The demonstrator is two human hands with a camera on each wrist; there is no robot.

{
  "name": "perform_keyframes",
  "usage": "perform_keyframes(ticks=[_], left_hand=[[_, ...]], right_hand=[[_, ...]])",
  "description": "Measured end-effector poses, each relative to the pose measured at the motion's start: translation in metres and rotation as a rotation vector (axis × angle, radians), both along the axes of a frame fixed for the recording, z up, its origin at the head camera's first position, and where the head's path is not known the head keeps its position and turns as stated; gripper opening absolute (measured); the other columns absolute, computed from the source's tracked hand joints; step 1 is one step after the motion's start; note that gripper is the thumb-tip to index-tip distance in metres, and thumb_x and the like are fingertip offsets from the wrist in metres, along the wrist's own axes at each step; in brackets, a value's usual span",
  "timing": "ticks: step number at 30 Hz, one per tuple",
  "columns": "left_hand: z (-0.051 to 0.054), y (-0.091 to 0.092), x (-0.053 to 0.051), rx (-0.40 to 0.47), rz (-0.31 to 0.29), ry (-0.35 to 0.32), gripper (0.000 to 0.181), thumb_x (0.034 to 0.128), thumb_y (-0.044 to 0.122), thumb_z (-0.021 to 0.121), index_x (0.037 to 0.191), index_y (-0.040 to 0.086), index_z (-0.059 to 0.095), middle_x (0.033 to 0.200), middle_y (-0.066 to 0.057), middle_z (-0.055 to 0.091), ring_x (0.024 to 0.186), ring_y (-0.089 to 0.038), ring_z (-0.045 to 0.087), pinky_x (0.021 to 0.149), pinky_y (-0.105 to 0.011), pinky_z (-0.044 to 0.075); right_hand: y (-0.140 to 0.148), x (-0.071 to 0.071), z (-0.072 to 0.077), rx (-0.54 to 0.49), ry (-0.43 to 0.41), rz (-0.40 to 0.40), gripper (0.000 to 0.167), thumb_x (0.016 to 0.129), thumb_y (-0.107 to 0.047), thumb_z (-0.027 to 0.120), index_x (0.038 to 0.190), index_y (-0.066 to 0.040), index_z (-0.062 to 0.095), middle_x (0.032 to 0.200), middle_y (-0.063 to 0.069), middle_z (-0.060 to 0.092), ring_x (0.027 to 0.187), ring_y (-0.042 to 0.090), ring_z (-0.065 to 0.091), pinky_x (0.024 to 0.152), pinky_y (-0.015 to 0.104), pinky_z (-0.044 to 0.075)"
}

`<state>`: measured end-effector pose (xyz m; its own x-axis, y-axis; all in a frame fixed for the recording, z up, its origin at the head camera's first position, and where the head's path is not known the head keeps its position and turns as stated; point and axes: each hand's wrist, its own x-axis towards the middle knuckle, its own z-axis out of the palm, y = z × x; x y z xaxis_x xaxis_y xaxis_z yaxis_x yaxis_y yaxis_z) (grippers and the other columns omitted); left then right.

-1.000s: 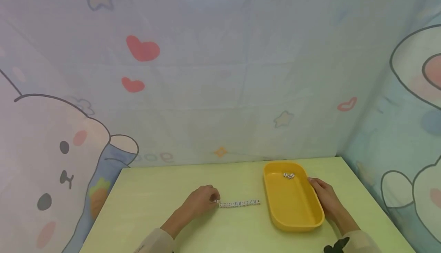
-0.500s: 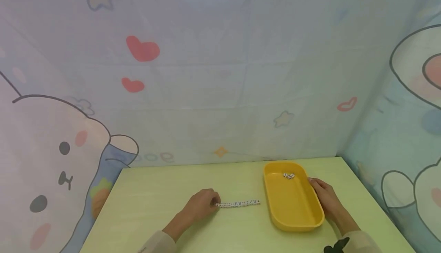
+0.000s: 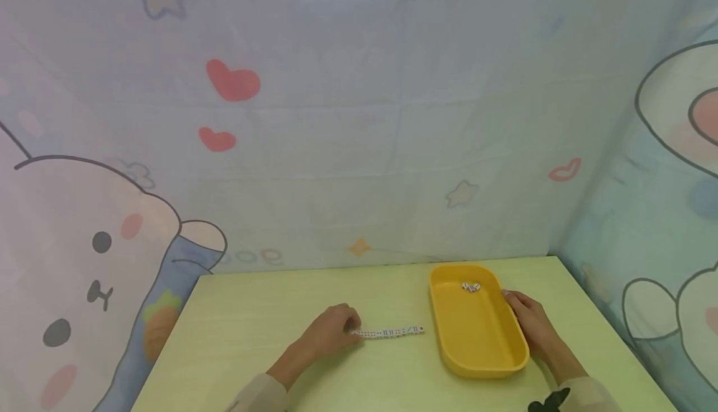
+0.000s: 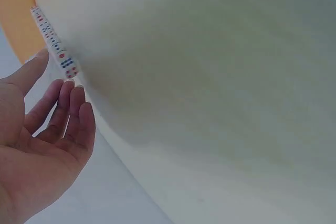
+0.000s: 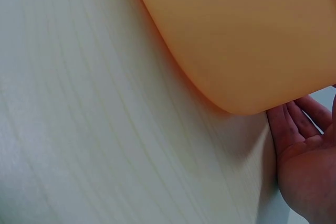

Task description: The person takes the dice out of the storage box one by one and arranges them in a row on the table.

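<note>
A straight row of white dice [image 3: 389, 332] with red and blue pips lies on the table, left of a yellow tray [image 3: 482, 337]. My left hand [image 3: 331, 332] is at the left end of this row. In the left wrist view, the thumb of my left hand [image 4: 42, 150] is beside the dice [image 4: 54, 40] and the fingertips are close to the end die, thumb and fingers spread apart. My right hand [image 3: 533, 325] grips the tray's right side, thumb at the rim. In the right wrist view, the tray [image 5: 241, 40] hides part of my right hand [image 5: 310, 161].
Several loose dice [image 3: 471, 287] lie inside the tray near its far end. A pale yellow-green table [image 3: 263, 300] extends to a cartoon-printed curtain [image 3: 336, 181] behind and at both sides.
A die that was at my left fingertips a second ago now stands in line at the row's left end. My left hand has shifted slightly; the right hand and tray have stayed put.
</note>
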<state>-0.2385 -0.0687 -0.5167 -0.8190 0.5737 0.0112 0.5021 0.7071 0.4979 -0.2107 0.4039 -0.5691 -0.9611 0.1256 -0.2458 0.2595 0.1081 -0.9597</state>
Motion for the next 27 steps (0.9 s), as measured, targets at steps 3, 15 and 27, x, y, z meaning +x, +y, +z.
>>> perform_keyframes(ticks=[3, 15, 27], left_hand=[[0.008, 0.010, -0.002, 0.027, -0.003, -0.017, 0.032, 0.0919, 0.029, 0.085, 0.112, 0.006, 0.074, 0.103, 0.001, 0.067, 0.097, -0.016, 0.065, 0.085, -0.030, 0.057], [0.027, 0.088, -0.014, 0.119, -0.075, 0.003, 0.038, 0.0988, 0.039, 0.077, 0.121, 0.009, 0.073, 0.115, 0.000, 0.067, 0.106, -0.018, 0.065, 0.087, -0.028, 0.055], [0.034, 0.162, -0.028, 0.148, -0.078, 0.080, 0.034, 0.1000, 0.035, 0.077, 0.124, 0.012, 0.071, 0.119, -0.001, 0.066, 0.108, -0.017, 0.065, 0.090, -0.022, 0.053]], right_hand=[[0.001, 0.001, -0.001, 0.005, -0.002, -0.002, 0.072, 0.110, -0.056, 0.048, 0.155, 0.001, 0.044, 0.128, 0.011, 0.067, 0.100, 0.019, 0.069, 0.084, 0.036, 0.062], [0.001, -0.002, -0.004, -0.011, 0.000, -0.001, 0.075, 0.109, -0.058, 0.049, 0.155, 0.001, 0.044, 0.125, 0.010, 0.068, 0.100, 0.019, 0.069, 0.083, 0.036, 0.062], [0.007, -0.004, 0.004, -0.088, -0.002, 0.109, 0.078, 0.110, -0.056, 0.048, 0.159, 0.004, 0.034, 0.140, 0.015, 0.061, 0.110, 0.018, 0.067, 0.092, 0.037, 0.060]])
